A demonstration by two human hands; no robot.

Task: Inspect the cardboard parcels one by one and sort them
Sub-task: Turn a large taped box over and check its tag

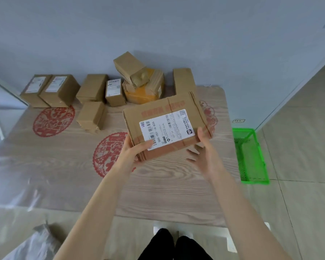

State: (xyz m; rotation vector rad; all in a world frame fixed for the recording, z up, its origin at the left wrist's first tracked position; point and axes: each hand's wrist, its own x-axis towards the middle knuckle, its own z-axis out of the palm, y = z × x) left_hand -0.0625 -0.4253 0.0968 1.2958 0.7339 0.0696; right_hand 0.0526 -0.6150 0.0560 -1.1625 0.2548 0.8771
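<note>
Left hand [133, 151] grips parcel [165, 128] marked "505-101-16 626" over tabletop [158, 194]; right hand [203, 152] fingers spread, thumb touching it.

The held box [163, 119] is covering the foot of the upright box [183, 79] behind it. The fine print on its label [166, 128] is showing too small to read, and its red lettering [162, 109] is blurring. The left grip [133, 150] is hiding its fingers beneath the box. Well left of the box, nearer, a grey bag [39, 241] is running off the bottom edge.
</note>
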